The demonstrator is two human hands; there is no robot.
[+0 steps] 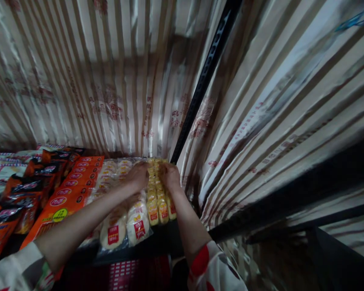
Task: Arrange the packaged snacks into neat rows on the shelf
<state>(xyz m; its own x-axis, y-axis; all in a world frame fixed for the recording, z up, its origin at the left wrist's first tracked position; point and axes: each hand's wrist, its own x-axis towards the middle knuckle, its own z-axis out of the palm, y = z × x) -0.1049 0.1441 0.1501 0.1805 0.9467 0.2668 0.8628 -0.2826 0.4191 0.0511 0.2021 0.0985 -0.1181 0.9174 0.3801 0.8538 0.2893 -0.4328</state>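
Rows of small yellow wrapped snack packs (157,204), which look like little cakes with red labels, stand at the right end of a dark shelf. At the far part of these rows my left hand (138,176) comes in from the left, its fingers curled against the packs. My right hand (170,178) presses in from the opposite side, fingers bent inward over them. Dim light and blur hide the fingertips. Beneath my left forearm lie clear packs of round pale pastries (138,222) with red labels.
Orange flat packets (75,178) and black-and-orange bags (24,198) line the shelf on the left, with white packets (6,169) beyond. Striped printed plastic sheeting (118,81) hangs behind. A black slotted post (204,76) rises at the shelf's back right corner.
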